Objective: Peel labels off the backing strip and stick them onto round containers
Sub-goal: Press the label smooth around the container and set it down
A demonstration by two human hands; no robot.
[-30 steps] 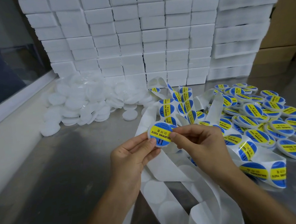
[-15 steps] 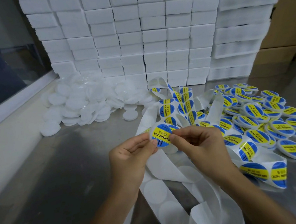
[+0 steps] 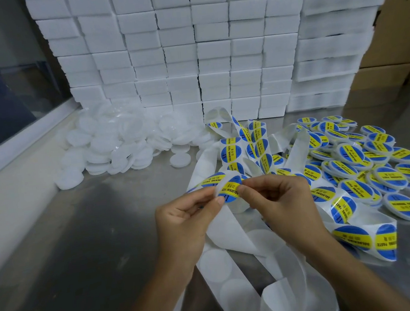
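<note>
Many white foam boxes (image 3: 188, 55) are stacked at the back of the grey desk (image 3: 69, 245). A pile of plain white round containers (image 3: 121, 143) lies on the left, and labelled containers (image 3: 356, 164) lie on the right. The long backing strip (image 3: 235, 266) curls between them. The left hand (image 3: 188, 220) and right hand (image 3: 279, 203) both pinch one blue and yellow label (image 3: 230, 189) above the strip.

label (image 3: 231, 190) now curled between hands (image 3: 229, 203)

Table (image 3: 86, 243) looks like brushed metal, dull sheen. Backing strip (image 3: 235, 261) is smooth waxy paper, labels (image 3: 230, 190) glossy. Blank lids (image 3: 111, 145) at 11 o'clock: translucent matt plastic. Foam-looking white blocks (image 3: 178, 56) behind.
</note>
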